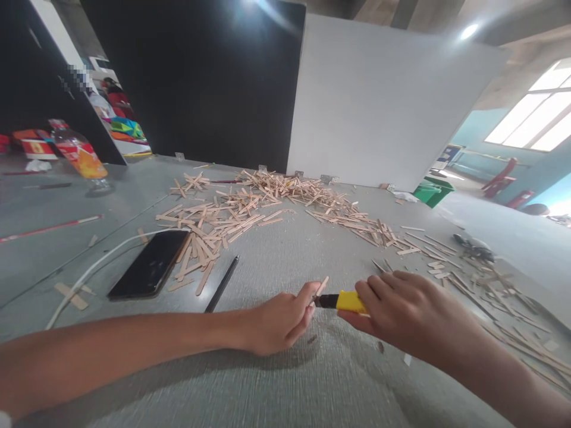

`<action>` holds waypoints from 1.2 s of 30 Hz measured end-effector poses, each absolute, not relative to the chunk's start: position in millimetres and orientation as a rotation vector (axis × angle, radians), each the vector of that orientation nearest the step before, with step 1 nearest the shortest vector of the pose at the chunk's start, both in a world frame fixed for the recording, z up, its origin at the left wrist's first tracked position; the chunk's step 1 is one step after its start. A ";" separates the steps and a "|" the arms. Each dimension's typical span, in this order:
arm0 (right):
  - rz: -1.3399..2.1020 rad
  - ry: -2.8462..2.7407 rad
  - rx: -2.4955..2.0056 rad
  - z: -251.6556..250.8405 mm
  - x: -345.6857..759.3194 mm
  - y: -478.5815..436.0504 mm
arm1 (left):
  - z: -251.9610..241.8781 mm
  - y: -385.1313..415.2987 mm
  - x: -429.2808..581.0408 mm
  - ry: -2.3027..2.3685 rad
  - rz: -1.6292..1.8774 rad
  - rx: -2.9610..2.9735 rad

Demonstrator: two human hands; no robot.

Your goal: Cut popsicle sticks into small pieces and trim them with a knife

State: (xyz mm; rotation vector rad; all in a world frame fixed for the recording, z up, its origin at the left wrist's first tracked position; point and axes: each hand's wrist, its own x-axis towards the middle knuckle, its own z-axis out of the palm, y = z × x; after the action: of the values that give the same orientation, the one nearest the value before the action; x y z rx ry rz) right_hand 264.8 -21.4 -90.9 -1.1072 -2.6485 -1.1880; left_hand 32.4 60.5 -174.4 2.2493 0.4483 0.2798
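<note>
My left hand (285, 318) is closed, pinching a small wooden stick (322, 286) between thumb and fingers near the middle of the table. Coming in from the right, my right hand (397, 303) is wrapped round a yellow and black utility knife (350, 301). The knife's front end meets the stick at my left fingertips; the blade is too small to make out clearly. A black pen (223, 283) lies left of my left hand. Behind my right hand, the tips of a pointed metal tool (379, 266) show, the rest hidden.
A phone (151, 264) with a white cable (102, 261) lies at left. Piles of wooden sticks (285, 187) spread before the black and white panels (383, 101). More thin strips (526, 345) lie at right. A bottle (80, 154) stands back left, a green bin (432, 191) beyond the table.
</note>
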 end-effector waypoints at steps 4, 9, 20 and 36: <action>-0.896 -2.691 -1.208 -91.2 278.2 -9.3 | -173.0 60.2 29.3 0.476 0.283 2.169; -0.632 -2.719 -1.297 -97.3 281.5 -7.5 | -170.5 59.8 28.1 0.472 0.342 2.038; -0.348 -2.773 -1.281 -96.1 281.6 -10.5 | -179.0 68.3 34.4 0.364 0.358 1.559; 0.336 -2.845 -1.439 -83.6 279.4 -0.3 | -174.5 85.2 37.3 0.138 0.073 1.297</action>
State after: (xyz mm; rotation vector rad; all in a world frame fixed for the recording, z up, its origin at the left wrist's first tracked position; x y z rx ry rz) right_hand 279.4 -0.3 -83.6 -1.4387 -2.8447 0.3365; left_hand 37.3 85.2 -174.5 1.2969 0.1385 0.0729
